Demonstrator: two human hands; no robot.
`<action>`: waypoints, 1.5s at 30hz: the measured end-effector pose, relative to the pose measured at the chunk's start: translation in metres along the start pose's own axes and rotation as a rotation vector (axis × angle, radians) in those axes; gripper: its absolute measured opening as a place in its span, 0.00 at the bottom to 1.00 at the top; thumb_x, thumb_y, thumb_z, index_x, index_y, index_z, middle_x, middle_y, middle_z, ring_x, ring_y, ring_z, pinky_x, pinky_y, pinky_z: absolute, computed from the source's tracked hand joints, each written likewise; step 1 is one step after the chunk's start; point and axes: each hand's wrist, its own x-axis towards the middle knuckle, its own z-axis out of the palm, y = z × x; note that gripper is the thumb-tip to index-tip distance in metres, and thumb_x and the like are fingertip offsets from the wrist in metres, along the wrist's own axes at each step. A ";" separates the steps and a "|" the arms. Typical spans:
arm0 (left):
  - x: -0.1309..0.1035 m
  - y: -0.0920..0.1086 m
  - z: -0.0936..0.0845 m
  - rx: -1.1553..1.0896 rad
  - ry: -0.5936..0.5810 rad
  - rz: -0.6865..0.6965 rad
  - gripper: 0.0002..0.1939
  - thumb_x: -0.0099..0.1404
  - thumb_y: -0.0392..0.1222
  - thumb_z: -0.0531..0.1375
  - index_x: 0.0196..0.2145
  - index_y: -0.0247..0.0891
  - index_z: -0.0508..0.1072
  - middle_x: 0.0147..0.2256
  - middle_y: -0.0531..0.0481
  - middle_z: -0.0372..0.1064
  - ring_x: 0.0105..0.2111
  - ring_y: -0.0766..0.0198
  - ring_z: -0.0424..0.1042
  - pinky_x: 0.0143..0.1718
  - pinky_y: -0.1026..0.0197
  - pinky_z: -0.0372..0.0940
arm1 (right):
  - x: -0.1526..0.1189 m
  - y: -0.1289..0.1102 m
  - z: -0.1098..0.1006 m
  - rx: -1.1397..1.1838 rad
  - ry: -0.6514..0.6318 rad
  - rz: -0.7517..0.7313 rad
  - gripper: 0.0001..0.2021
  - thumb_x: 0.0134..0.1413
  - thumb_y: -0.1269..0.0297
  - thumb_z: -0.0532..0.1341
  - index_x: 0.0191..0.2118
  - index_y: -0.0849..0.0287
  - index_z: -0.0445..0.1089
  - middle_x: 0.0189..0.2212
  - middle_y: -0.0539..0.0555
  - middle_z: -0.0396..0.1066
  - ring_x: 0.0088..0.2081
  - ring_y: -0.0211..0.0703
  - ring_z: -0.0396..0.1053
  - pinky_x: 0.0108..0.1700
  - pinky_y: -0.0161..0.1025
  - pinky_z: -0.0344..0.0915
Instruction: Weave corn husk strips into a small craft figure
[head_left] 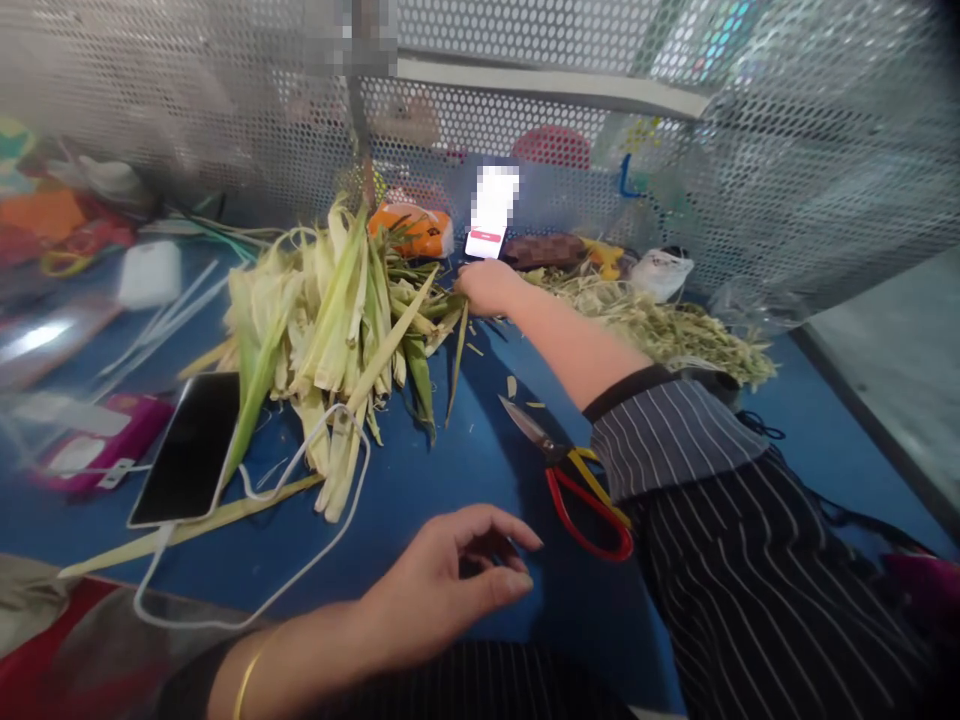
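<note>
My left hand hovers near the table's front edge, fingers loosely curled and apart from the thumb, with nothing in it. My right hand reaches far forward to the right end of a heap of pale green corn husks. Its fingers are bent together at the husks, and a narrow green husk strip hangs just below them. Whatever lies between the fingertips is hidden. Scissors with red and yellow handles lie half open beside my right forearm, blades pointing away from me.
A black-screened phone with a white cable lies left of the husks. Behind stand a lit phone and an orange packet against a perforated metal panel. Shredded dry fibres spread at right. The blue table carries small scraps.
</note>
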 end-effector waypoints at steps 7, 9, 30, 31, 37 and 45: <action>-0.004 0.007 0.002 -0.013 -0.056 -0.030 0.17 0.60 0.45 0.63 0.44 0.31 0.73 0.37 0.44 0.70 0.36 0.63 0.67 0.40 0.61 0.62 | 0.022 0.004 -0.038 -0.065 0.287 -0.058 0.14 0.61 0.69 0.50 0.46 0.66 0.70 0.48 0.64 0.67 0.48 0.54 0.67 0.46 0.46 0.61; -0.003 0.007 0.003 -0.013 -0.062 -0.026 0.17 0.60 0.45 0.63 0.44 0.31 0.73 0.37 0.44 0.70 0.36 0.64 0.67 0.40 0.60 0.62 | 0.028 -0.001 -0.048 -0.121 0.379 -0.107 0.17 0.63 0.70 0.45 0.47 0.65 0.69 0.49 0.63 0.66 0.51 0.53 0.65 0.49 0.48 0.60; -0.012 0.007 0.002 0.031 -0.159 0.113 0.15 0.61 0.45 0.62 0.41 0.31 0.75 0.37 0.42 0.71 0.37 0.62 0.70 0.41 0.59 0.64 | -0.076 -0.027 -0.005 0.206 0.038 0.243 0.13 0.50 0.76 0.53 0.39 0.65 0.73 0.33 0.65 0.70 0.34 0.52 0.70 0.37 0.49 0.65; -0.013 0.007 0.002 0.040 -0.172 0.128 0.16 0.61 0.45 0.62 0.41 0.30 0.75 0.37 0.42 0.71 0.36 0.62 0.70 0.41 0.59 0.64 | -0.087 -0.031 0.003 0.205 0.040 0.273 0.16 0.50 0.77 0.52 0.42 0.65 0.73 0.36 0.65 0.69 0.34 0.51 0.69 0.36 0.47 0.65; -0.014 0.010 -0.001 0.066 -0.164 0.145 0.15 0.62 0.45 0.62 0.41 0.30 0.75 0.37 0.41 0.72 0.36 0.61 0.70 0.41 0.59 0.65 | -0.123 -0.047 0.042 0.265 0.165 0.309 0.30 0.50 0.80 0.48 0.61 0.69 0.59 0.46 0.67 0.65 0.45 0.54 0.65 0.44 0.46 0.65; -0.014 0.004 -0.002 0.065 -0.204 0.188 0.14 0.62 0.44 0.62 0.42 0.31 0.74 0.38 0.42 0.72 0.37 0.63 0.70 0.41 0.60 0.65 | -0.126 -0.049 0.060 0.236 0.228 0.232 0.27 0.52 0.78 0.48 0.58 0.69 0.64 0.47 0.67 0.64 0.48 0.56 0.60 0.51 0.51 0.62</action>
